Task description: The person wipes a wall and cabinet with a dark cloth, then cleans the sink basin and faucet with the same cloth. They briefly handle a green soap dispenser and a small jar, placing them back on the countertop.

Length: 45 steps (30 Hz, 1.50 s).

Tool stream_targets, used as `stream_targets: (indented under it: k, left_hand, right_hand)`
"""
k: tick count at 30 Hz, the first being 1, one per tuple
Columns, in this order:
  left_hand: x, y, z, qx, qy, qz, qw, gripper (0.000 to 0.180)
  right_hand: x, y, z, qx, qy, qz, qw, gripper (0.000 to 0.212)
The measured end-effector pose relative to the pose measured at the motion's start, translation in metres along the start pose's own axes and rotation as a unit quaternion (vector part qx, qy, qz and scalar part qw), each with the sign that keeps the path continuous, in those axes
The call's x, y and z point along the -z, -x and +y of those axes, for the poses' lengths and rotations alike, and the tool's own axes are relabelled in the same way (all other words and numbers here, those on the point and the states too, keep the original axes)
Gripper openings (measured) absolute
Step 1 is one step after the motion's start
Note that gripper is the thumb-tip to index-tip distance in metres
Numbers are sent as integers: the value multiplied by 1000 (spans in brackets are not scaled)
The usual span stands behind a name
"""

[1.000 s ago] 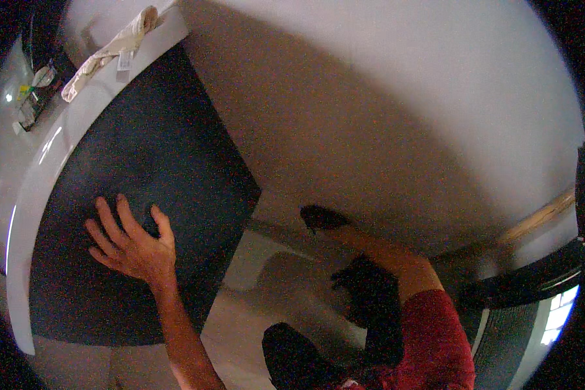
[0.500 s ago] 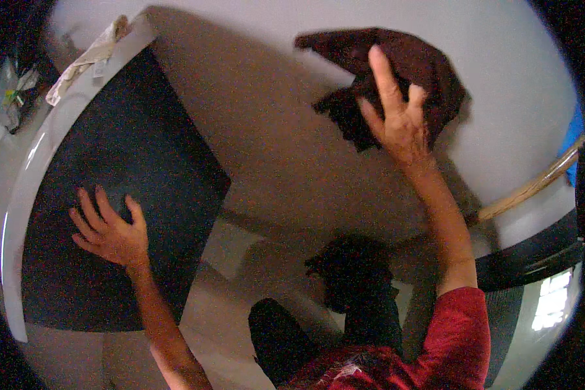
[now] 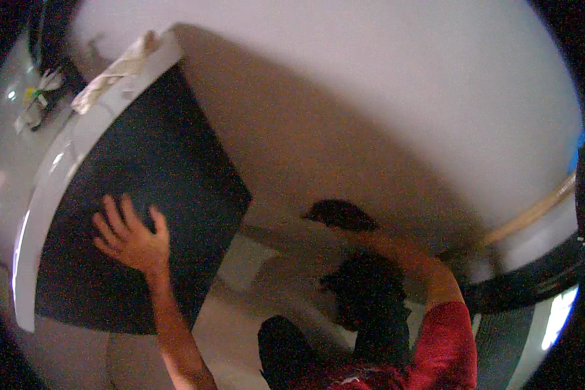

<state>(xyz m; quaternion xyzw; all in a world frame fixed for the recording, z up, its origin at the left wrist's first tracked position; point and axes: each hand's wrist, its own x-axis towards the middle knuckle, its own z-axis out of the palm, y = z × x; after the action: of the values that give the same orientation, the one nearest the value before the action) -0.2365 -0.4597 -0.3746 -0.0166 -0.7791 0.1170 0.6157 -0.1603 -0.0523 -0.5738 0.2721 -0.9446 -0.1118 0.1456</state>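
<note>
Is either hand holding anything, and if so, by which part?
The left hand, spread over the black panel, holds nothing. The right hand is at a dark cloth; whether and where it grips is too dim to tell.

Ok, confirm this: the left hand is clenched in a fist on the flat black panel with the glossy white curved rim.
Not a fist: the head view shows the left hand open and spread on the flat black panel with the glossy white curved rim.
</note>
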Motion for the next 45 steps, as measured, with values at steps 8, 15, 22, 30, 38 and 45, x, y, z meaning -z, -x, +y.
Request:
stream_targets:
  k: [8, 15, 22, 30, 38, 45]
  left_hand:
    - [24, -8, 2, -5, 34, -22, 999, 49]
    - [58, -6, 9, -3, 41, -23, 999, 49]
    - [77, -4, 7, -13, 49, -32, 998, 49]
    - [84, -6, 8, -16, 35, -50, 998, 51]
    - [74, 14, -7, -33, 251, 117, 960, 64]
    - [76, 23, -16, -82, 320, 180, 927, 63]
  right_hand:
    - [84, -22, -7, 43, -25, 110, 993, 50]
    - [171, -94, 22, 12, -13, 303, 953, 45]
    - [222, -203, 41, -118, -185, 560, 799, 41]
    - [243, -267, -23, -141, -381, 528, 746, 39]
    - [273, -258, -149, -13, -360, 538, 762, 47]
    - [280, -245, -146, 164, -420, 309, 837, 40]
